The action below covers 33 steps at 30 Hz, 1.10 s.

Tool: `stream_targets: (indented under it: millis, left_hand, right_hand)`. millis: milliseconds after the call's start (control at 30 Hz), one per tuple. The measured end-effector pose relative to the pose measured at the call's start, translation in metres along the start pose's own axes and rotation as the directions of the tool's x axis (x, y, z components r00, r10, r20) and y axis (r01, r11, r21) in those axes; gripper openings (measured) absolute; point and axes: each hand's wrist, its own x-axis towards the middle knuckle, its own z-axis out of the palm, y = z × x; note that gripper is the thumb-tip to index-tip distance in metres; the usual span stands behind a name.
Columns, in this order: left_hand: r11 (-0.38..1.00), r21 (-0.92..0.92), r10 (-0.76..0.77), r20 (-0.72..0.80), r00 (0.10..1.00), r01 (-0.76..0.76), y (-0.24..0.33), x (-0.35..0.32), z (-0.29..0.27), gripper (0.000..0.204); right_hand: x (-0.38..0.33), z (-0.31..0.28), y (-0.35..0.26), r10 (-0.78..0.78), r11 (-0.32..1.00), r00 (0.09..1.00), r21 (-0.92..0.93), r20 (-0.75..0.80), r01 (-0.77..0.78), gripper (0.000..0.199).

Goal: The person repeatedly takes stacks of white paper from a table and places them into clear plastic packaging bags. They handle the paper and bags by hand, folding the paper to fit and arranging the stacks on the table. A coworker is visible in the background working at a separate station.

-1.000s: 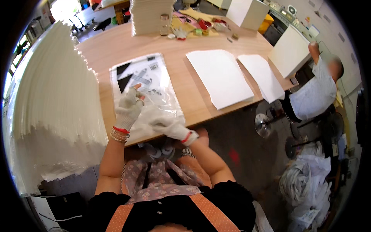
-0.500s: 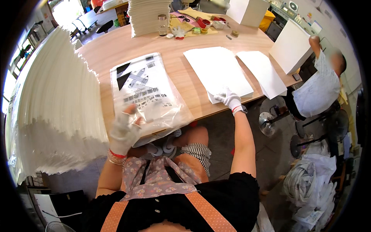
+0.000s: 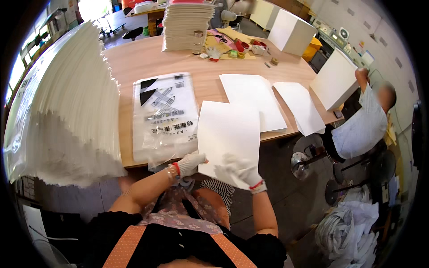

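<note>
A thin set of white paper sheets (image 3: 228,129) is lifted off the table edge, tilted in front of me. My left hand (image 3: 191,164), in a white knit glove with fingertips bare, grips its lower left edge. Over the lower right part of the same paper lies my right hand (image 3: 241,171), also gloved; its fingers are smeared by motion. Left of the raised paper, a clear printed plastic bag (image 3: 165,118) with a pencil design lies flat. Behind it to the right rest a white paper stack (image 3: 254,96) and a narrower fanned stack (image 3: 300,105).
A tall pile of plastic bags (image 3: 67,111) borders the left side. At the back stand a high paper stack (image 3: 185,27), a glass jar (image 3: 197,42), tape rolls (image 3: 241,46) and scissors (image 3: 222,39). White blocks (image 3: 337,80) line the right, beside a seated person (image 3: 364,123).
My right hand has drawn paper from the wide stack toward me, in front of the bag. My left hand has moved right from the bag and taken hold of the paper's edge.
</note>
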Motion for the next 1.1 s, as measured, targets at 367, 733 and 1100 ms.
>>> stream_targets:
  millis: [367,733,1100]
  left_hand:
    - [-0.294,0.944,0.477,0.279,0.833,-0.148,-0.062,-0.09,0.051,0.059]
    - [-0.562,0.827,0.302,0.206,0.931,-0.001,0.045,-0.026,-0.076,0.038]
    - [0.955,-0.163,0.161,-0.411,0.897,-0.246,0.057,0.043,-0.171,0.008]
  right_hand:
    - [-0.022,0.131,0.078,0.62,0.685,0.638,0.712,-0.457,-0.154,0.038]
    - [-0.039,0.052,-0.013,0.47,0.882,0.609,0.364,-0.639,-0.3,0.03]
    - [-0.036,0.064,-0.057,0.41,0.684,0.9,-0.601,-0.15,-0.412,0.031]
